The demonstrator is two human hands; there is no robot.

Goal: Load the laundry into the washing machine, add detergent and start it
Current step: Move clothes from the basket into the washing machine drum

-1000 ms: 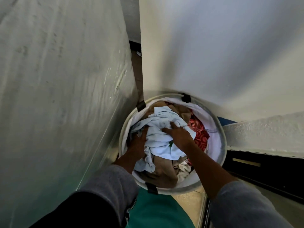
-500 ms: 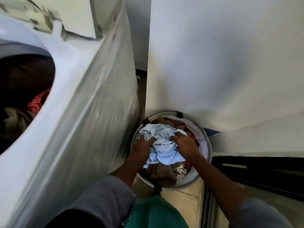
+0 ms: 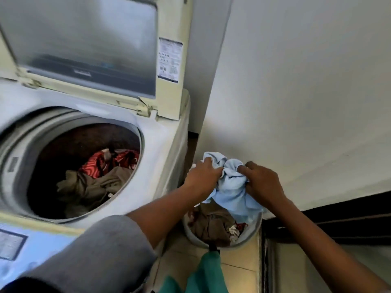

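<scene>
A top-loading washing machine (image 3: pixel 163 144) stands at the left with its lid (image 3: pixel 88 45) raised. Its drum holds a brown garment (image 3: pixel 93 185) and a red patterned cloth (image 3: pixel 99 163). A round white laundry basket (image 3: pixel 196 237) sits on the floor to the machine's right, with brown and red clothes inside. Above the basket, my left hand (image 3: pixel 202 176) and my right hand (image 3: pixel 262 180) both grip a bunched light-blue cloth (image 3: pixel 232 187), lifted clear of the other laundry.
A white wall (image 3: pixel 296 92) rises right behind the basket, leaving a narrow gap beside the machine. A dark ledge (image 3: pixel 338 218) runs along the right. The machine's control panel (image 3: pixel 12 244) lies at the lower left. Green fabric (image 3: pixel 207 273) hangs at the bottom.
Both hands closed on the light-blue cloth in the basket and raised it up. The view lifted, so the open drum and lid now show.
</scene>
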